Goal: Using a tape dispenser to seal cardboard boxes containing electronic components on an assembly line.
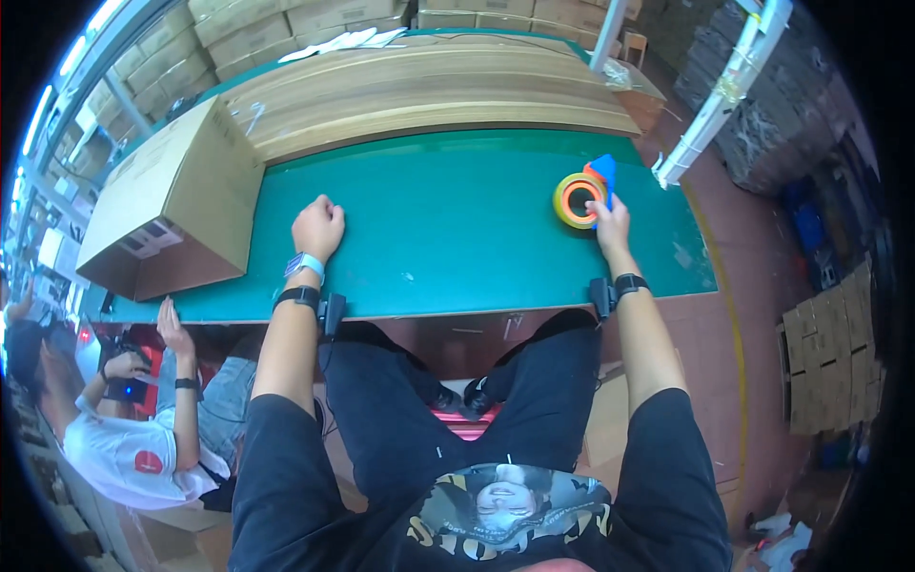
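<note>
My right hand (613, 225) grips a packing tape dispenser (603, 172) with blue and orange parts at the right side of the green tabletop (457, 219). A roll of yellow tape (562, 202) with an orange core sits on the dispenser. At the left, my left hand (319, 229) rests on the green surface, its fingers curled into a fist with nothing showing in them. Left of that hand stands a large cardboard box (205, 191), lying on its side with its open end facing the near left. A gap separates the box from my fist.
A wooden board (429, 91) lies across the back of the table. A white post (729, 91) rises beyond the right corner. Another person (143, 443) sits close by at the left. Stacked cartons (829, 357) stand on the floor at the right, with more behind the table.
</note>
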Demonstrator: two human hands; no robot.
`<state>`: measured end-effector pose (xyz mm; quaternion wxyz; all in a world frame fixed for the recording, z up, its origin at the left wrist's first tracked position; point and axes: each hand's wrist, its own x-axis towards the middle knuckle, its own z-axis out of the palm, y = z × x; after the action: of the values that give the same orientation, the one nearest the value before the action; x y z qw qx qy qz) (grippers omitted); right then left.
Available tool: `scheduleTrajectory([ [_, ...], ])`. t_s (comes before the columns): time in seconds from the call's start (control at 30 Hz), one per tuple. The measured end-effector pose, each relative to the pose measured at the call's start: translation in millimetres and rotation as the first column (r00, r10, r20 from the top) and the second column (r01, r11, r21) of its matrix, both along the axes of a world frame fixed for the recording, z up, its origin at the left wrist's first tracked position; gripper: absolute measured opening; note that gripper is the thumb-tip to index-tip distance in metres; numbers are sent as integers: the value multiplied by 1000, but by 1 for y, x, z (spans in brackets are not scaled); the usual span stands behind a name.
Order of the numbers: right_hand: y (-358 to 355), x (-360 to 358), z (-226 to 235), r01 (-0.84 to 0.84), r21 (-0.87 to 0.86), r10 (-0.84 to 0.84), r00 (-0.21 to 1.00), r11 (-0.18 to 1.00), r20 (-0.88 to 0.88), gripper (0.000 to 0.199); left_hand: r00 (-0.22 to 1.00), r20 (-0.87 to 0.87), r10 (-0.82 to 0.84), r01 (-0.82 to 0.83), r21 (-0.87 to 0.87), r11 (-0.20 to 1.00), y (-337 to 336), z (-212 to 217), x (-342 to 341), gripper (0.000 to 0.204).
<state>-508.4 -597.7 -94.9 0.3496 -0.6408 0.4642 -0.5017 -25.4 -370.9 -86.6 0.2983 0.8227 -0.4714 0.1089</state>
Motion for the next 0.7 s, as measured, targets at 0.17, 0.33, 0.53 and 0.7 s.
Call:
scheduleTrajectory([
  [0.17, 3, 3, 0, 25, -25, -26, 998, 999, -57, 36, 998, 54, -25, 26, -24, 999, -1, -5, -2, 22],
  [0.33, 7, 4, 4, 46, -60, -51, 995, 997, -85, 39, 998, 61, -22, 23, -16, 1000, -2, -2, -6, 20],
  [0.53, 11, 11, 5, 49, -37, -51, 997, 998, -56, 41, 999, 28, -27, 26, 30, 999, 3, -3, -1, 22],
  [0.7, 11, 10, 2, 13, -100, -18, 999, 995, -49, 43, 999, 48, -6, 5, 27, 1000, 2, -6, 0, 23],
])
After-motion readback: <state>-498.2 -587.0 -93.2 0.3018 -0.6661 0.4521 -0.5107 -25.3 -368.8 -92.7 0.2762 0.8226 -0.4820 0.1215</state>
